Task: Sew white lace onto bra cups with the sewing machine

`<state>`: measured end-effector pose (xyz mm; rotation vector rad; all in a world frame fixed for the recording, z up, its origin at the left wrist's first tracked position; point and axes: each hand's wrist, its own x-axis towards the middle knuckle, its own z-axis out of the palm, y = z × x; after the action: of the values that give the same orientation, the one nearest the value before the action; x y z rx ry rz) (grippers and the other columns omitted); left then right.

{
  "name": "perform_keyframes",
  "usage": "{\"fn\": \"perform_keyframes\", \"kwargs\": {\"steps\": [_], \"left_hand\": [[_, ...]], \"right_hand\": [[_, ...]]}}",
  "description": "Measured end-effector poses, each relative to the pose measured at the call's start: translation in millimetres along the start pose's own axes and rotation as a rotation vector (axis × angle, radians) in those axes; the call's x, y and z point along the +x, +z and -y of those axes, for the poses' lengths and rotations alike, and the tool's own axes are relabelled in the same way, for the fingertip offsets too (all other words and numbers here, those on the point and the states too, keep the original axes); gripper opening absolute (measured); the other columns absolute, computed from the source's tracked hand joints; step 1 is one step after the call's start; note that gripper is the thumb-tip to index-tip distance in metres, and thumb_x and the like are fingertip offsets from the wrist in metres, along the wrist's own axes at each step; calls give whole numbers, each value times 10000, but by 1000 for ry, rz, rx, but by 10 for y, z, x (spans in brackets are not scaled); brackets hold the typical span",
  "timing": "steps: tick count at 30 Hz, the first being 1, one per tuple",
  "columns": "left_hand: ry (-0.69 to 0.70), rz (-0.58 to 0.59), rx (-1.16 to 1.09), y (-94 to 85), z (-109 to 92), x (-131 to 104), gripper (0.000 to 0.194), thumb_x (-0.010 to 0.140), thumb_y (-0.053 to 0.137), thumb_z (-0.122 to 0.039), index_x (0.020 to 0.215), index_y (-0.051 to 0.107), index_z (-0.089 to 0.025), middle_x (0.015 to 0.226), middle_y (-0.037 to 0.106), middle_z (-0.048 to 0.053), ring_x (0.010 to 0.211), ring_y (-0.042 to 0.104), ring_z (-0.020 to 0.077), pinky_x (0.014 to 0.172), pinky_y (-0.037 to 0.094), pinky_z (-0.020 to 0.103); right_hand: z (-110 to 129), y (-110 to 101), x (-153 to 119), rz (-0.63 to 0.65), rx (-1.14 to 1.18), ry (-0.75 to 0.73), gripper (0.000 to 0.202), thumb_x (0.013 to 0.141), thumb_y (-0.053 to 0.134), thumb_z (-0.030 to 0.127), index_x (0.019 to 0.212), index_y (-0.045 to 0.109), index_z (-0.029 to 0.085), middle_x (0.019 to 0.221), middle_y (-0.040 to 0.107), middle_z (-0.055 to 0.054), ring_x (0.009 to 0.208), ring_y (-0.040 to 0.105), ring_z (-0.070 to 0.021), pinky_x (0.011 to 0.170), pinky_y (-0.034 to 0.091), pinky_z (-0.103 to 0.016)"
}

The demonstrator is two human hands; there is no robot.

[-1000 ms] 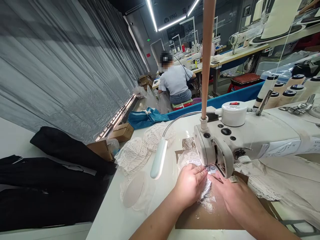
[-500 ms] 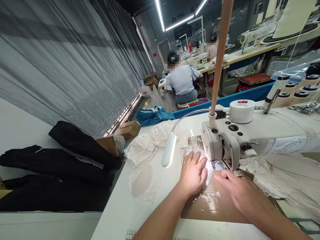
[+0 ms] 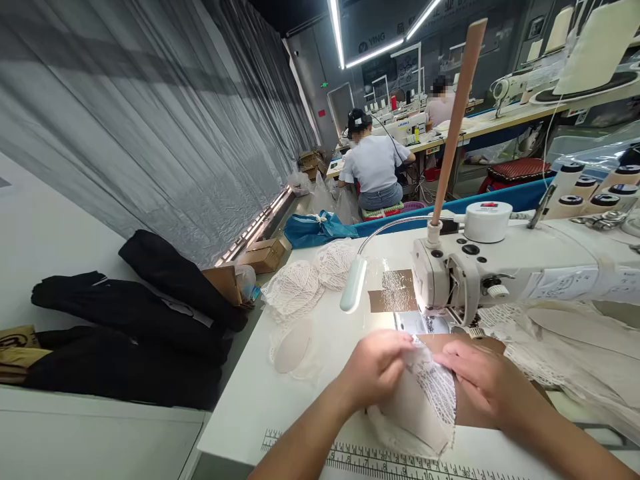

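Note:
A white lace piece with a beige cup-shaped panel (image 3: 415, 407) hangs between my hands, in front of the sewing machine (image 3: 430, 273). My left hand (image 3: 375, 370) is closed on its upper left edge, fingers curled in a pinch. On the other side, my right hand (image 3: 473, 373) pinches the upper right edge between thumb and finger. The lace is lifted and tilted over a brown sheet (image 3: 480, 417). Behind it shows the metal needle plate (image 3: 410, 322) under the machine head. Part of the lace edge is hidden by my fingers.
White lace pieces (image 3: 293, 290) lie on the left of the table, with another beige-panelled piece (image 3: 293, 350) nearer. A lamp (image 3: 354, 285) overhangs them. A printed ruler (image 3: 380, 463) runs along the front. More lace (image 3: 545, 353) lies right. Thread cones (image 3: 570, 180) stand behind. A person (image 3: 373, 167) sits farther off.
The lace piece has come away from under the machine head toward me and is lifted. My left hand went from lying flat to pinching; my right now grips the lace edge.

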<state>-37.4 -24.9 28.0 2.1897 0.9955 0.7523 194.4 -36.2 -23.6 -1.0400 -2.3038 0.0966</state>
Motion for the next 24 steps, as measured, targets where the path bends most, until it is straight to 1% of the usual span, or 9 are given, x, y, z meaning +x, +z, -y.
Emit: {"fn": "perform_keyframes", "kwargs": {"steps": [2,4,7,8,10,14,17,20,24], "left_hand": [[-112,53,76,6,60,161,392,789,489,-102,1146,633,-177,1196,645,84,1126,584,225,992,459,362],[-183,185,119,25,122,319,396,744,553,-114,1127,630,-180,1085,669,76,1016,613,244,899,493,367],[-206,311,80,55,185,474,196,666,632,-117,851,654,-178,748,637,8,753,613,205,724,501,313],[-205,337,49,60,197,500,118,649,654,-119,748,623,-175,701,607,-8,719,597,185,702,490,290],[-202,385,-35,57,218,524,180,632,700,-130,622,523,-166,706,585,-22,704,577,148,679,472,244],[-254,427,-186,35,291,529,357,716,719,-250,606,388,-174,612,498,-55,554,482,79,538,417,185],[-303,339,-204,4,371,542,370,753,685,-257,637,341,-189,583,429,-75,498,413,57,501,388,177],[-333,162,-139,-77,397,530,287,772,618,-198,676,347,-194,611,427,-70,503,402,60,514,394,185],[-312,-79,5,-164,246,400,50,797,530,-158,804,485,-181,763,524,-2,682,510,133,650,460,251]], "right_hand": [[4,-15,3,85,25,-36,387,798,389,34,963,683,224,738,578,-24,665,529,-164,583,416,-264],[3,-32,2,182,32,-31,382,770,419,23,958,680,230,766,570,-30,709,515,-182,606,396,-283],[2,-51,-2,242,16,17,367,743,434,6,894,678,234,764,554,-29,721,499,-191,603,367,-283],[2,-53,-1,241,13,30,369,740,430,1,888,676,232,759,548,-28,716,495,-190,598,361,-280],[0,-50,1,247,14,51,370,737,423,-7,878,673,227,756,542,-27,715,493,-188,601,359,-277],[-12,-26,7,262,31,70,359,753,427,-5,863,673,232,782,552,-32,741,502,-194,632,372,-286],[-14,-21,11,271,39,79,342,761,439,0,857,670,234,776,543,-29,736,504,-195,629,370,-284],[1,-37,23,277,39,88,346,727,452,-18,850,664,226,774,544,-25,734,511,-193,616,364,-279],[27,-52,26,273,34,92,396,745,423,-24,911,676,231,774,542,-28,723,513,-196,613,370,-289]]}}
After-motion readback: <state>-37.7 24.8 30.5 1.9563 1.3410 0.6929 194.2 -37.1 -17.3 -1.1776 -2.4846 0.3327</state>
